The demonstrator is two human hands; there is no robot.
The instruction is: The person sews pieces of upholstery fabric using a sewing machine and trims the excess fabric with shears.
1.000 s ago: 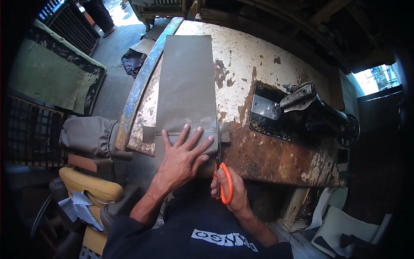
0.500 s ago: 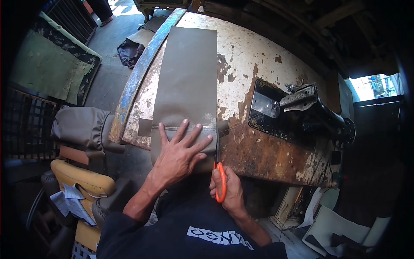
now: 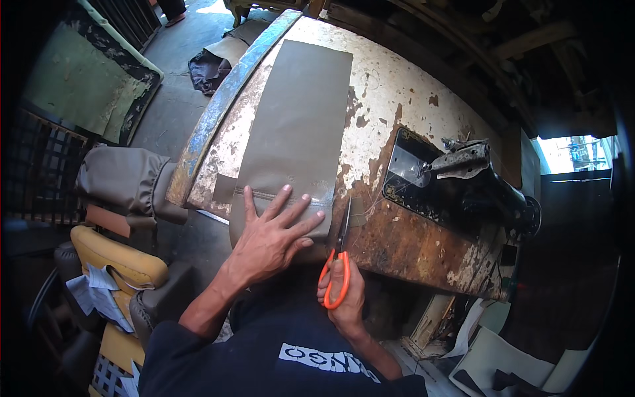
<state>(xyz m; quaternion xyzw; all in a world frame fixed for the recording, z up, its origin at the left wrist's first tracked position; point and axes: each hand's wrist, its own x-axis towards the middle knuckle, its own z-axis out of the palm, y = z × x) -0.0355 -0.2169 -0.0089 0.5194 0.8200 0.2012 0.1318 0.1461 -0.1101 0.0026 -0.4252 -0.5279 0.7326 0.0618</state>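
A long grey-brown leatherette panel [image 3: 301, 99] lies lengthwise on the worn worktable, with a stitched cross seam [image 3: 264, 194] near its front end. My left hand [image 3: 271, 231] rests flat on the panel, fingers spread across that seam. Just right of the panel, my right hand [image 3: 345, 298] is closed around the orange handles of a pair of scissors [image 3: 343, 231]. The dark blades point away from me, beside the panel's right edge. A small grey-brown offcut [image 3: 357, 212] lies to the right of the blades. At the left edge, a strip end [image 3: 225, 188] sticks out from the seam.
On the table's right stands a black sewing machine [image 3: 489, 175] with thread trailing from it. The worktable [image 3: 390, 86] has peeling paint and a blue edge [image 3: 211, 119]. To the left are a grey covered cushion [image 3: 122, 182] and a yellow padded piece [image 3: 119, 255].
The scissors have moved away from the panel's right edge, and their handles have spread. The strip end on that side is now a separate piece. My left hand stays on the panel.
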